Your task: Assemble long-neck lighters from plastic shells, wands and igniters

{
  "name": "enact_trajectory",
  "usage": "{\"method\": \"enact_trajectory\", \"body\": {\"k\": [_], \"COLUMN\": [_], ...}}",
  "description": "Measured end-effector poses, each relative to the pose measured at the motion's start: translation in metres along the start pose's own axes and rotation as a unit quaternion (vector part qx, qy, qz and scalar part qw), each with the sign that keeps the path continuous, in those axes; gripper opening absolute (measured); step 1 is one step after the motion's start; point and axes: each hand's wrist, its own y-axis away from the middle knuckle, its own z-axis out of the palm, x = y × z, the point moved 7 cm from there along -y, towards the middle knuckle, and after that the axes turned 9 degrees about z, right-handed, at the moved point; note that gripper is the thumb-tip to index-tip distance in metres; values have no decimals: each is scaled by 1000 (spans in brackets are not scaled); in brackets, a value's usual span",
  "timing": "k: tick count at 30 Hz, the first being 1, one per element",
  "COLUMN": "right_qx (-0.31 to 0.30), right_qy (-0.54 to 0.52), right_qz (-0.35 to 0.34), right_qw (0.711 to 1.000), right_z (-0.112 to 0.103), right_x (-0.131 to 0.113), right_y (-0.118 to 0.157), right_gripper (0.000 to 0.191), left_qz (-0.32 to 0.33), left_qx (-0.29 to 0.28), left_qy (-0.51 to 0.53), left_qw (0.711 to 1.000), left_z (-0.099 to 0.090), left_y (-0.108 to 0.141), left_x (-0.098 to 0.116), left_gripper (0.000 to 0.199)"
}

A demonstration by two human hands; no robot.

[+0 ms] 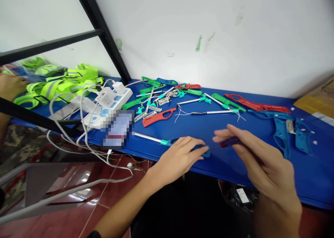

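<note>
My left hand (182, 156) lies over a blue lighter (206, 152) and presses it to the blue table; its metal tube (147, 137) points left. My right hand (263, 158) holds a screwdriver with a dark red and purple handle (230, 141). The thin shaft reaches left to the blue casing near my left fingertips; whether its tip touches the casing is too small to tell. A red casing half (159, 117) lies behind my left hand. Blue casing pieces (281, 135) lie to the right.
Green, red and blue casings, tubes and wires (164, 97) cover the table's back. At left are a phone (118, 129), a white power strip (112, 104), loose cables, a black frame (100, 22), yellow-green straps (60, 83) and another person's hand (12, 85). A cardboard box (318, 99) stands right.
</note>
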Motion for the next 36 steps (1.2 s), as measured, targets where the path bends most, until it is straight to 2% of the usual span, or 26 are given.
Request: {"method": "enact_trajectory", "body": {"k": [1, 4, 5, 7, 10, 11, 16, 18, 20, 22, 25, 27, 28, 30, 32, 33, 34, 36], "right_qx": [19, 136, 154, 118, 7, 3, 156, 120, 40, 9, 84, 142, 149, 105, 32, 15, 20, 74], "right_qy": [0, 64, 85, 86, 20, 4, 80, 88, 50, -8, -25, 31, 59, 72, 44, 20, -6, -25], "right_qz": [-4, -28, -33, -26, 1, 7, -20, -19, 2, 14, 5, 3, 4, 9, 18, 25, 33, 44], "right_qw": [1000, 988, 984, 989, 1000, 1000, 984, 989, 998, 1000, 996, 989, 987, 992, 998, 999, 999, 996], "right_z": [-2, -10, -10, -6, 1, 0, -15, -10, -2, 1, -5, -9, -9, -5, 1, 2, 1, -4], "right_x": [-1, -7, -9, -8, -3, -2, -7, -6, -1, 2, 3, 2, 1, 4, 8, 10, 12, 15], "right_y": [-1, 0, 0, -1, -1, -1, 1, -2, -3, -2, 1, 3, 3, 1, -1, 0, 0, 1], "right_gripper": [61, 57, 54, 53, 58, 59, 45, 44, 50, 59, 64, 52, 45, 42, 47, 50, 54, 57], "left_qz": [2, 4, 2, -2, 0, 1, 3, 1, 1, 2, 6, 11, 12, 9, 8, 8, 10, 13], "left_qx": [1, 4, 4, 3, 5, 6, 7, 5, 3, 1, 2, 5, 6, 6, 6, 7, 7, 4], "left_qy": [0, -4, -5, -4, -2, -1, -7, -6, -3, -2, -6, -8, -8, -6, -8, -9, -10, -11], "left_qw": [1000, 1000, 1000, 1000, 1000, 1000, 1000, 1000, 1000, 1000, 1000, 1000, 1000, 1000, 1000, 1000, 1000, 1000], "left_z": [0, -1, -1, -1, -1, -2, -2, -1, 0, 1, 1, 0, 0, 0, 0, -1, -1, -2], "left_y": [0, 0, 0, 0, -1, -1, 0, 0, 0, 0, 0, 0, 0, 0, 0, 0, 0, -1], "left_x": [0, 1, 1, 0, 0, 1, 1, 0, 0, 0, 0, 0, 0, 0, 0, 0, 0, 1], "left_gripper": [32, 32, 32, 32, 32, 32, 32, 32, 32, 32, 32, 32, 32, 33, 32, 32, 32, 33]}}
